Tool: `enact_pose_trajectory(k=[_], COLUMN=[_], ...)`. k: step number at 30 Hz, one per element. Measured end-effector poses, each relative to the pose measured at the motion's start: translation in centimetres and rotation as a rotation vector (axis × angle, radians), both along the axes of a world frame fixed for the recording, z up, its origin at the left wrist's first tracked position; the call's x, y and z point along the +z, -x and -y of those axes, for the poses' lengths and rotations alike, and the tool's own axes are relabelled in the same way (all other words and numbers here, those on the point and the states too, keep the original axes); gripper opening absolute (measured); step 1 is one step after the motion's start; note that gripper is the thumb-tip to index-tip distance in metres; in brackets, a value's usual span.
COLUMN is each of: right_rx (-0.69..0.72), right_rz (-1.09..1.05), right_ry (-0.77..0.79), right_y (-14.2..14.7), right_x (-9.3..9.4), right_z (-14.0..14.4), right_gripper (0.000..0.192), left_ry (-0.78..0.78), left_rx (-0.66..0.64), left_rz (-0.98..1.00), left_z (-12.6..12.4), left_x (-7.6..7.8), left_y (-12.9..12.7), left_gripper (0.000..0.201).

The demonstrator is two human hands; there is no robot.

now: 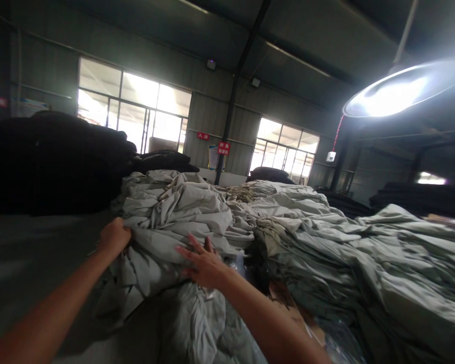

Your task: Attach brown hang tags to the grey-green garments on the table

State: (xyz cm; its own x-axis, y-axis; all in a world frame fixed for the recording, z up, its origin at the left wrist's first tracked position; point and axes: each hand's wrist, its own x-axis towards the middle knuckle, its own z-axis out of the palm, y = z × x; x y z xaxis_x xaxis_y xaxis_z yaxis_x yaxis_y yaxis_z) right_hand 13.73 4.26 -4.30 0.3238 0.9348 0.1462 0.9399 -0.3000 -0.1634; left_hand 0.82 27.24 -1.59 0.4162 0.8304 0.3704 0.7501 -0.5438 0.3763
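Observation:
A tall heap of crumpled light grey fabric [189, 202] rises in front of me. At its left side my left hand [115, 236] is closed, its fingers wrapped round a fold of the cloth. My right hand [205, 263] has its fingers spread over the front of the same heap, palm toward the cloth; whether it presses on the fabric is hard to make out. Below it hangs more grey-green fabric [200, 323], bunched and wrinkled. Motion blurs the picture somewhat.
Another long pile of grey-green fabric [364, 253] stretches to the right. Between the piles lie cardboard [288, 303] and clear plastic [341, 338]. Dark stacks [53, 162] stand on the left. A bright round lamp [402, 91] hangs at upper right, with a corded switch [330, 156] below.

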Motion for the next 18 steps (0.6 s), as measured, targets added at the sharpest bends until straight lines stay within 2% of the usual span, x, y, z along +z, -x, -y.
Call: enact_pose_trajectory(k=[2,4,5,7,8,10,13,15,17,18], right_rx=[-0.043,-0.098,-0.132,-0.184,-0.202,-0.204,-0.139,-0.059,0.027,0.059], right_rz=[-0.051,-0.024,-0.002,0.024,0.030,0.030,0.007,-0.016,-0.004,0.022], right_ry=[0.039,0.057,0.061,0.071,0.068,0.064,0.114,0.181,0.203,0.195], right_y=[0.2,0.2,0.1,-0.1,-0.3,-0.7,-1.4,-1.9,-2.5,-2.7], right_x=[-0.7,-1.4,-1.7,-2.1,-2.2,-2.1,-1.4,-0.7,0.0,0.3], right_z=[-2.7,-5.4,-6.7,-8.7,-9.4,-10.0,-9.1,-7.6,-5.8,-4.7], right_gripper=[0.057,0.052,0.050,0.053,0.058,0.067,0.062,0.058,0.060,0.060], left_ry=[-0.015,-0.101,-0.261,-0.447,-0.482,-0.456,-0.303,-0.271,-0.244,-0.224], left_rx=[-0.041,-0.078,-0.141,-0.313,-0.402,-0.499,-0.466,-0.494,-0.482,-0.470], left_rz=[-0.019,-0.012,-0.010,-0.009,-0.005,-0.008,0.003,-0.016,-0.022,-0.034], left_z=[1.4,3.8,5.1,7.3,7.8,7.7,4.7,2.5,1.1,0.8], left_x=[1.2,2.1,2.2,1.5,0.7,-1.7,-6.0,-8.4,-9.7,-9.8], left_y=[0.1,0.1,-0.1,-1.0,-1.6,-3.0,-4.5,-4.8,-4.7,-4.7], left_gripper=[0.027,0.041,0.049,0.053,0.050,0.046,0.043,0.046,0.048,0.049])
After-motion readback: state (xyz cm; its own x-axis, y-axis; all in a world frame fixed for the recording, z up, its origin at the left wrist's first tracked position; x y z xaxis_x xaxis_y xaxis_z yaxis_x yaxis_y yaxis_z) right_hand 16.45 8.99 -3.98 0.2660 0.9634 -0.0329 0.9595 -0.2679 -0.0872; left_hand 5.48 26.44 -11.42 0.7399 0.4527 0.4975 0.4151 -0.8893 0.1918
